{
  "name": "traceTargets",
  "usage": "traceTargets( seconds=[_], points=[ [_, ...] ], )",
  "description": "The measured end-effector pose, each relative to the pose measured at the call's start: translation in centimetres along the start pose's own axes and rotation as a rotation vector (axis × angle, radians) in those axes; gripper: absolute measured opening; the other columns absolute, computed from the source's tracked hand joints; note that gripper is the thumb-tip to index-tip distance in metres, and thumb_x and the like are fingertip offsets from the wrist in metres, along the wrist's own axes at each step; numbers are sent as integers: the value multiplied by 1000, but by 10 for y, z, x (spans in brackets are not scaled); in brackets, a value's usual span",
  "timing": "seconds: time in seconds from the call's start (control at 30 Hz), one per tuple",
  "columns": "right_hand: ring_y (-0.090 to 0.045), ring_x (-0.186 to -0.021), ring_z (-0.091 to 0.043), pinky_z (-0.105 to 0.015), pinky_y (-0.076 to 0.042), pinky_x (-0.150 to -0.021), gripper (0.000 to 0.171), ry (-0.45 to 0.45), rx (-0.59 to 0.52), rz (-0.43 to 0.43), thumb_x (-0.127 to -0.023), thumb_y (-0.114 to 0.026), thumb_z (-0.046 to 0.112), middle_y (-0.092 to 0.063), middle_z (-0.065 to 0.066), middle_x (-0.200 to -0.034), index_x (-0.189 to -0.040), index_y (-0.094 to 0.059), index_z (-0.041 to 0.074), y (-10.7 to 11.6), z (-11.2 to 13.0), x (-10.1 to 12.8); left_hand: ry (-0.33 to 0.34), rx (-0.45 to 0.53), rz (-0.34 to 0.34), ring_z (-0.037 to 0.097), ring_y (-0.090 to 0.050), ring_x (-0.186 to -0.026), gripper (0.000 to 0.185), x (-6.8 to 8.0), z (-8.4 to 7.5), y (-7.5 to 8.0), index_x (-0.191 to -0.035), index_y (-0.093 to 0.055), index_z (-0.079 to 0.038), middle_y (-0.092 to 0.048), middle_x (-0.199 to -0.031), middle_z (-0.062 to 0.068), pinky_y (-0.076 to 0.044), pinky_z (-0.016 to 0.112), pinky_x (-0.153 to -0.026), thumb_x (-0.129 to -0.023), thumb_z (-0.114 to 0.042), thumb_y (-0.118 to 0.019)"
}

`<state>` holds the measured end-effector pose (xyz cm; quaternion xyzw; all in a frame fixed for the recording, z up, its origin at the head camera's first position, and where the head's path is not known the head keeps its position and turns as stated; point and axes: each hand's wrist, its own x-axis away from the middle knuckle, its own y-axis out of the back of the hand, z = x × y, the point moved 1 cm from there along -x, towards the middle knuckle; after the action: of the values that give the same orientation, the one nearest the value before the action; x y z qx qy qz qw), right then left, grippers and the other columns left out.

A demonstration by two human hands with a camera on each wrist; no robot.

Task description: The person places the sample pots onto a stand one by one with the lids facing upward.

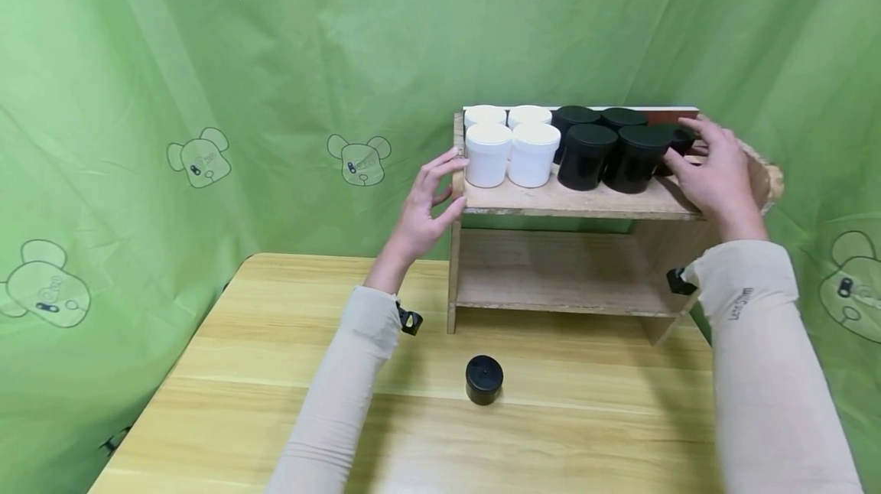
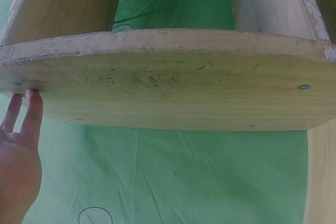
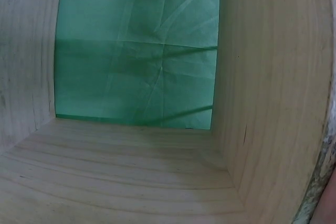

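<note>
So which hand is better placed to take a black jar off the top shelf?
Probably the right hand: it lies at the black jars, while the left hand touches the shelf edge beside the white jars.

Staged recording booth, green bear-print backdrop cloth draped all round, wooden table, small shelf

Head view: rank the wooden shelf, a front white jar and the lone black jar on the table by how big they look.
1. Wooden shelf.
2. Front white jar.
3. Black jar on the table, which looks smallest though it sits nearer the camera.
</note>
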<state>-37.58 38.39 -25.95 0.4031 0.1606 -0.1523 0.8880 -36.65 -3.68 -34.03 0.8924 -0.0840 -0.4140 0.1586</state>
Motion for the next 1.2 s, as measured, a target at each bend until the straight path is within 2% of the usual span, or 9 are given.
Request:
traceTargets(
  seconds=[0.27,0.37,0.57,0.67,0.73,0.8,0.93,1.07,1.2],
  points=[
    [-42,-144,-47,-44,-41,-124,68,5,-14,16,-102,-53,41,-16,-17,-172,-163,-33,18,0,-2,0,-7,10,1,24,-36,-152,56,0,-1,-1,-151,-46,-20,-29,-168,-2,-49,49,-117,-98,-17,-63],
    [-42,-145,-46,-39,-42,-124,68,8,-18,22,-102,-53,41,-15,-16,-172,-163,-32,19,1,-3,0,-6,7,0,23,-36,-152,55,0,-1,-1,-151,-46,-20,-29,-168,-3,-49,48,-117,-98,-17,-63],
    [-45,-145,-42,-19,-44,-117,70,1,-27,26,-101,-55,42,-21,-22,-166,-163,-32,20,2,-3,2,-4,-4,-2,22,-36,-151,55,1,-1,-1,-151,-46,-20,-29,-168,-3,-49,43,-116,-98,-19,-63],
    [-47,-144,-36,-17,-45,-115,70,-1,-43,19,-101,-57,42,-25,-24,-161,-163,-33,22,2,-2,3,-3,-5,-3,23,-36,-151,55,1,-1,-1,-151,-46,-20,-29,-168,-3,-49,44,-116,-98,-19,-62],
    [-48,-142,-30,-19,-44,-117,68,-8,-71,9,-101,-58,40,-31,-18,-156,-163,-34,24,2,-3,4,-1,-5,-3,23,-36,-152,55,1,-1,-1,-151,-46,-20,-29,-168,-3,-49,44,-116,-98,-19,-62],
    [-49,-139,-25,-24,-44,-120,67,-14,-107,-7,-101,-59,38,-38,-4,-148,-162,-36,25,3,-3,5,2,-7,-2,23,-36,-152,55,1,-1,-1,-151,-46,-20,-29,-168,-4,-49,44,-116,-98,-19,-62],
    [-48,-137,-19,-30,-41,-124,64,-19,-171,-38,-102,-60,33,-36,20,-130,-161,-37,24,4,-2,6,3,-4,0,23,-36,-152,55,0,0,-1,-151,-46,-20,-29,-169,-4,-49,44,-117,-99,-19,-62],
    [-47,-136,-16,-31,-40,-125,65,-2,-165,-74,-102,-61,34,-34,23,-126,-160,-39,19,7,2,9,0,0,-1,25,-36,-152,55,-1,0,-1,-152,-45,-21,-29,-169,-3,-49,45,-117,-99,-19,-62],
    [-48,-130,-6,-29,-40,-125,62,-4,-170,-119,-101,-62,34,-33,24,-125,-158,-42,19,10,10,15,-1,0,-1,25,-36,-152,55,-1,0,-1,-152,-45,-20,-29,-169,-2,-49,46,-117,-99,-19,-62]
  ],
)
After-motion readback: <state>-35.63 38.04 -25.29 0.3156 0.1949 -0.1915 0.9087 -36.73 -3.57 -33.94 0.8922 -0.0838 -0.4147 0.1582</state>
